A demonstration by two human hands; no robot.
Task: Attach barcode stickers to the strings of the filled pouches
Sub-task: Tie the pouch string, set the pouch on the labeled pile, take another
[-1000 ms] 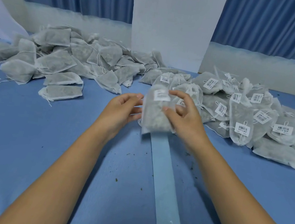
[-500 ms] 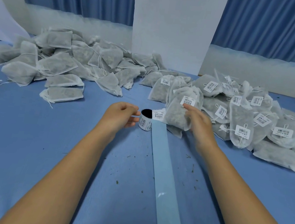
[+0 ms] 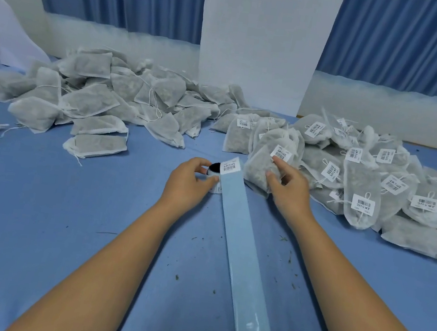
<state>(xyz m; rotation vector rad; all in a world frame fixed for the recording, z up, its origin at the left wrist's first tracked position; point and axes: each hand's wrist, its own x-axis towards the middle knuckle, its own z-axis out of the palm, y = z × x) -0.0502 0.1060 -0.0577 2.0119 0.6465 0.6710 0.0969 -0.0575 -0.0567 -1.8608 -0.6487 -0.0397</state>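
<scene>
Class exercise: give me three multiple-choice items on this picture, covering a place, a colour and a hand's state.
1. Where does the pile of labelled pouches lie? A) to the person's right B) to the person's left C) on the floor
2. What colour is the table cover? A) red B) blue C) green
3. What does the left hand do? A) lies flat B) holds scissors C) grips the sticker roll
Answers: 1A, barcodes show only on the right pile; 2B, the cloth is blue; 3C, fingers curl round it.
</scene>
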